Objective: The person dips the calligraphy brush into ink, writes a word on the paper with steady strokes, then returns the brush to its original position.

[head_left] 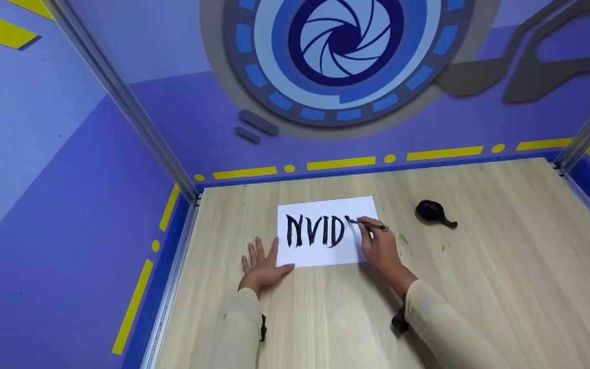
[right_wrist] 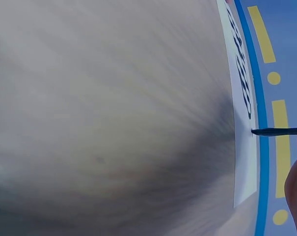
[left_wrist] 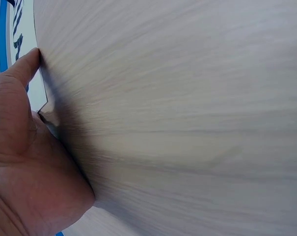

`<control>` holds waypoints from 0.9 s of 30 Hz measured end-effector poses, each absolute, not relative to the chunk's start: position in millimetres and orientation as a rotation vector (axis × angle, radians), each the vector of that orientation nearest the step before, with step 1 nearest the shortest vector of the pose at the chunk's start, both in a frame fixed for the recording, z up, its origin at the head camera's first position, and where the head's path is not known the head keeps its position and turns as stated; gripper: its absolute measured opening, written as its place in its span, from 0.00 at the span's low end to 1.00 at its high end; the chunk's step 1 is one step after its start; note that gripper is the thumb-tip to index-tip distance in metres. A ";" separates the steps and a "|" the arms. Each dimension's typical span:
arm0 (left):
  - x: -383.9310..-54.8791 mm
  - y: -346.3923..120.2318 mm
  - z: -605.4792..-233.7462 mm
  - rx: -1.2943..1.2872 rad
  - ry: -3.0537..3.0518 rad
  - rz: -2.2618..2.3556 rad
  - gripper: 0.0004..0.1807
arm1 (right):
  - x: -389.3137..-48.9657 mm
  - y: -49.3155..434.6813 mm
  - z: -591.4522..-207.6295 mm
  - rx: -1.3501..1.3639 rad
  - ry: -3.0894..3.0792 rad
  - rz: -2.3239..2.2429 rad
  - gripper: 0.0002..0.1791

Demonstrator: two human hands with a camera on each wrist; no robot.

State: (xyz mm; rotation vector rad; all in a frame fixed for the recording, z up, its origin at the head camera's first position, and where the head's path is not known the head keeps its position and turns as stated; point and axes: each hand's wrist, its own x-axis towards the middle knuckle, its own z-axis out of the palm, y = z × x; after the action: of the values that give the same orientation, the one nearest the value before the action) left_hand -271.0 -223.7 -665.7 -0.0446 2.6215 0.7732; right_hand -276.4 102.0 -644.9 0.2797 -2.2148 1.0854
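A white sheet of paper [head_left: 320,259] lies on the table, bearing the bold black letters "NVID" [head_left: 315,230]. My right hand [head_left: 381,248] pinches a thin dark brush [head_left: 354,221]. Its tip meets the paper just right of the D, at a short fresh black mark. In the right wrist view the brush [right_wrist: 278,132] points at the sheet, with only part of the hand [right_wrist: 296,191] showing. My left hand [head_left: 264,267] rests spread at the paper's lower left corner, thumb on its bottom edge. The left wrist view shows that thumb [left_wrist: 25,68] pressing there.
A round black dish with a short handle [head_left: 430,211] sits on the wooden table [head_left: 505,266], right of the paper. Small dark smudges [head_left: 443,247] mark the wood nearby. Blue-purple printed panels [head_left: 172,113] stand behind and to the left, joined by a metal post [head_left: 126,102].
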 end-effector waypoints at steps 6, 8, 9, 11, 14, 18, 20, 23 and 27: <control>-271.6 -224.3 -668.2 -0.048 2.620 0.779 0.56 | -278.7 104.3 -642.5 0.277 -2.233 1.064 0.08; -271.3 -224.0 -668.1 -0.047 2.624 0.781 0.56 | -278.6 104.8 -641.1 0.267 -2.238 1.069 0.07; -271.9 -223.7 -668.7 -0.055 2.622 0.765 0.55 | -278.4 104.9 -640.5 0.259 -2.239 1.073 0.06; -271.5 -223.3 -668.3 -0.052 2.627 0.774 0.55 | -277.8 105.1 -639.0 0.243 -2.239 1.086 0.05; -271.0 -222.7 -667.6 -0.052 2.625 0.780 0.55 | -276.7 105.6 -637.1 0.211 -2.245 1.098 0.04; -269.6 -222.3 -666.2 -0.055 2.620 0.782 0.55 | -274.4 106.0 -633.6 0.176 -2.257 1.119 0.05; -268.6 -222.0 -665.0 -0.053 2.628 0.781 0.55 | -273.3 106.0 -631.6 0.165 -2.264 1.128 0.05; -267.6 -221.6 -663.8 -0.049 2.640 0.773 0.54 | -272.0 105.9 -629.1 0.161 -2.272 1.122 0.06; -267.9 -221.1 -663.9 -0.060 2.644 0.756 0.54 | -269.2 105.8 -625.2 0.178 -2.281 1.141 0.07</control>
State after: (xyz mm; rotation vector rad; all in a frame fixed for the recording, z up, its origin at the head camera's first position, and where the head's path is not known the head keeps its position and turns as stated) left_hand -267.9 -221.1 -663.9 -0.0595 2.6442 0.7563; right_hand -269.2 105.8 -625.2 0.1782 -2.2807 1.1408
